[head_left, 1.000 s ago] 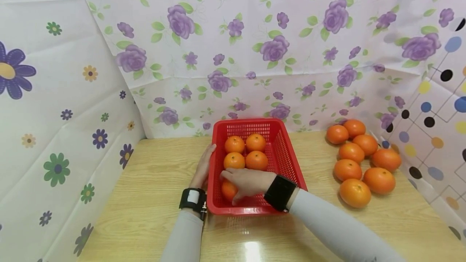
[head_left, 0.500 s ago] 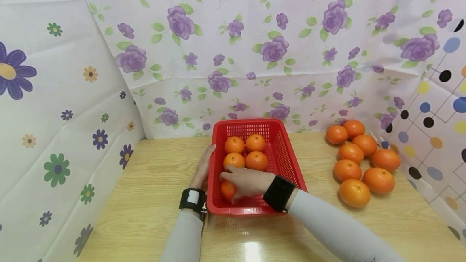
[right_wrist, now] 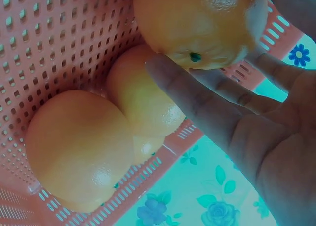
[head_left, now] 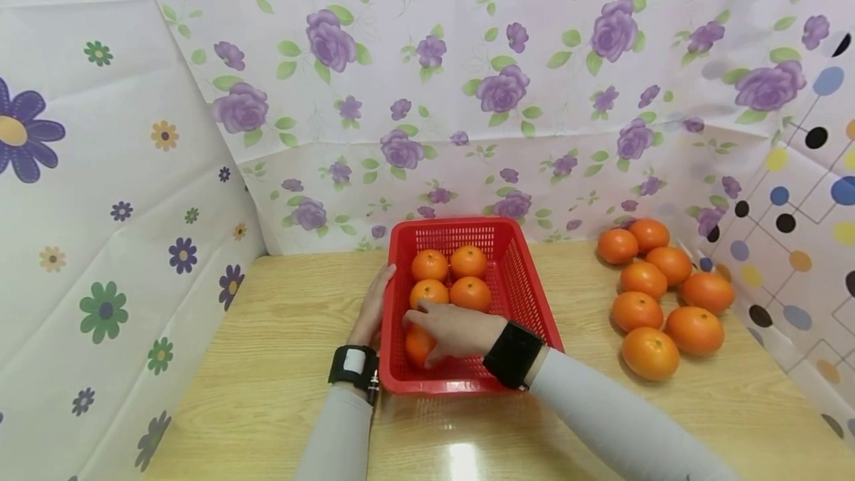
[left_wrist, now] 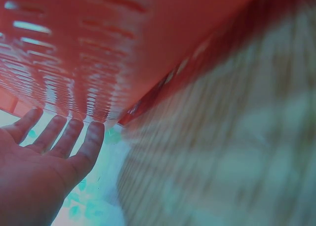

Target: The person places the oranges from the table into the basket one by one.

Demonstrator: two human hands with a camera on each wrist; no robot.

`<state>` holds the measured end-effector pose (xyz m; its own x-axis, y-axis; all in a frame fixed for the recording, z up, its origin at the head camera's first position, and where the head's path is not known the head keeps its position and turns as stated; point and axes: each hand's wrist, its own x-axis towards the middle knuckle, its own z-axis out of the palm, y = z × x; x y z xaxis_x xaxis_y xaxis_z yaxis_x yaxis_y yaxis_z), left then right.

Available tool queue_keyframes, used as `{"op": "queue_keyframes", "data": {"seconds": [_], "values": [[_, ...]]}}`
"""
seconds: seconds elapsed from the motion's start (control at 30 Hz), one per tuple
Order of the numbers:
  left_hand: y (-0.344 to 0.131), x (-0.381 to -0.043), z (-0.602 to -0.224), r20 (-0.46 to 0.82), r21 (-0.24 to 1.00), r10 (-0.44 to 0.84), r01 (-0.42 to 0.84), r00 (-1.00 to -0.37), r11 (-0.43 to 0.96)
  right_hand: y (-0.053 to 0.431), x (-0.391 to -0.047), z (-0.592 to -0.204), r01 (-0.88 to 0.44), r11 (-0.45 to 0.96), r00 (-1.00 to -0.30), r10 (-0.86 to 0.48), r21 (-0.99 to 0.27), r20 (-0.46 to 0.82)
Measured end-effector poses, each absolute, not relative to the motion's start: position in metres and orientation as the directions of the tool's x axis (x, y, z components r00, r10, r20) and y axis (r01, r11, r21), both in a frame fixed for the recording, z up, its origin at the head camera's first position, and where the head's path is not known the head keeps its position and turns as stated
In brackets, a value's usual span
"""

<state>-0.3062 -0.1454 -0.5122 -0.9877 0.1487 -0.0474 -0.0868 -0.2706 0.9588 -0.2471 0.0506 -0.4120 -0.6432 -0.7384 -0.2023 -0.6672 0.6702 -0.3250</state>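
Observation:
A red plastic basket (head_left: pixel 461 387) with slotted walls stands on the table. Inside, at its near left corner, my right hand (head_left: pixel 457 329) holds an orange (head_left: pixel 418 347), thumb on one side and fingers on the other. The right wrist view shows this orange (right_wrist: pixel 192 23) with a small green stem end. Two pairs of oranges sit farther back in the basket, among them a back left orange (head_left: pixel 430 265) and a right one (head_left: pixel 470 294). Against the basket's left outer wall, my left hand (head_left: pixel 369 310) rests with straight fingers (left_wrist: pixel 91 142).
A group of several loose oranges (head_left: pixel 651 353) lies on the wooden table (head_left: pixel 287 392) to the right of the basket. Flower-patterned sheeting (head_left: pixel 374 95) rises behind the table, and more sheeting flanks both sides.
My right hand's fingertips have shifted slightly away from me and up on the orange. The left hand, the basket and the other oranges stay where they were.

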Motion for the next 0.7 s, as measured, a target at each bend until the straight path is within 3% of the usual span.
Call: {"op": "queue_keyframes", "data": {"seconds": [0.47, 0.7], "values": [[-0.145, -0.306, -0.511, -0.068, 0.959, 0.156, -0.108, -0.985, -0.263, 0.054, -0.246, -0.399, -0.641, 0.705, -0.668, -0.707, -0.304, -0.231], [-0.145, -0.306, -0.512, -0.032, 0.949, 0.175, -0.085, -0.984, -0.304, 0.057, -0.249, -0.387, -0.677, 0.668, -0.649, -0.74, -0.308, -0.179]]}}
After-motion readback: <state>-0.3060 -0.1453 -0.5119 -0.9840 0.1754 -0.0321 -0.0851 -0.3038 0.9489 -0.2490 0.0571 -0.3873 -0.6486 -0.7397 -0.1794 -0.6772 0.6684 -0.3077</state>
